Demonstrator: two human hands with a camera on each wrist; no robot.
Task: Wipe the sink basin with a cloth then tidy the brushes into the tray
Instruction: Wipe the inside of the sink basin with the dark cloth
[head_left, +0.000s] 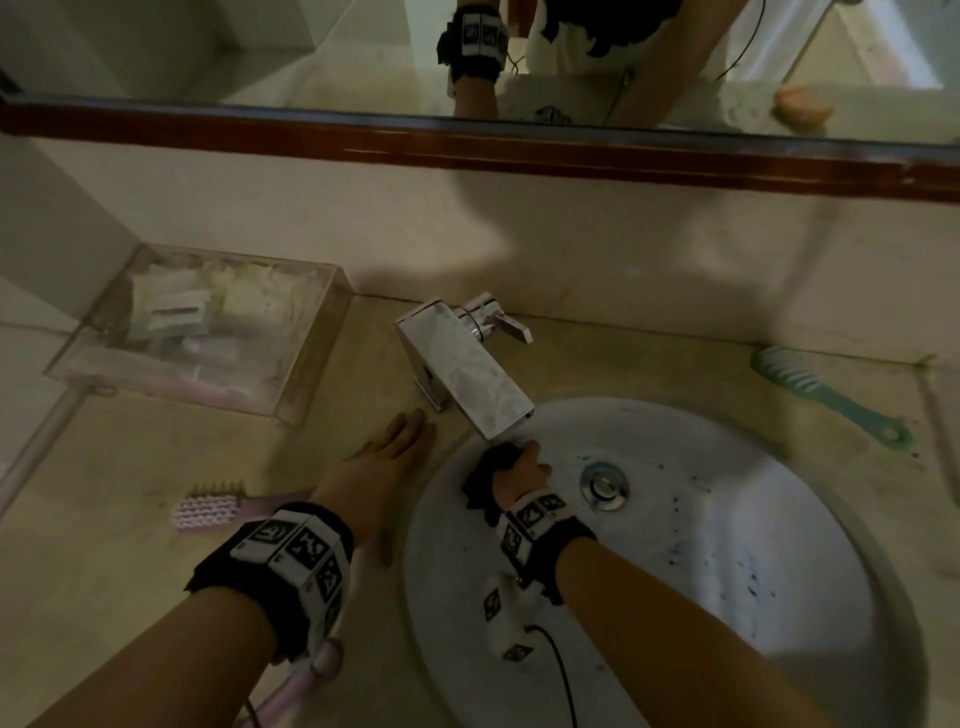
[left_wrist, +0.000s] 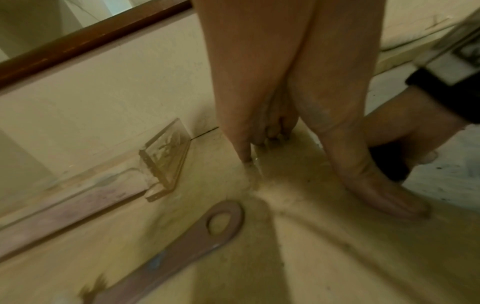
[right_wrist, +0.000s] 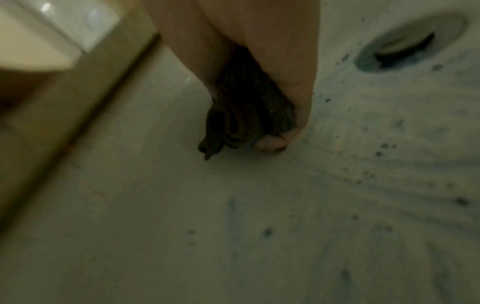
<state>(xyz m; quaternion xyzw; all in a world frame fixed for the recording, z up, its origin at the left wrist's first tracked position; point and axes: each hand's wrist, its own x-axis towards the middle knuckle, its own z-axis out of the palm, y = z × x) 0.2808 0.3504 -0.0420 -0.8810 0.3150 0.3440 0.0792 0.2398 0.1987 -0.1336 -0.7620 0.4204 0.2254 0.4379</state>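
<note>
My right hand (head_left: 522, 470) grips a dark bunched cloth (head_left: 491, 480) and holds it against the left wall of the white sink basin (head_left: 727, 545), just under the tap spout. In the right wrist view the cloth (right_wrist: 246, 115) sits between my fingers and the basin (right_wrist: 233, 226), which is flecked with blue-green specks. My left hand (head_left: 387, 457) lies flat with straight fingers on the counter beside the sink rim. A pink brush (head_left: 208, 509) lies left of that hand. A green brush (head_left: 826, 395) lies at the back right. A clear tray (head_left: 197, 327) stands at the back left.
A chrome tap (head_left: 462, 358) juts over the basin's back edge. The drain plug (head_left: 604, 486) sits mid-basin. A mirror with a dark wooden frame (head_left: 467, 140) runs along the wall. The tray holds small packets. A pink handle with a hole (left_wrist: 207, 228) lies under my left wrist.
</note>
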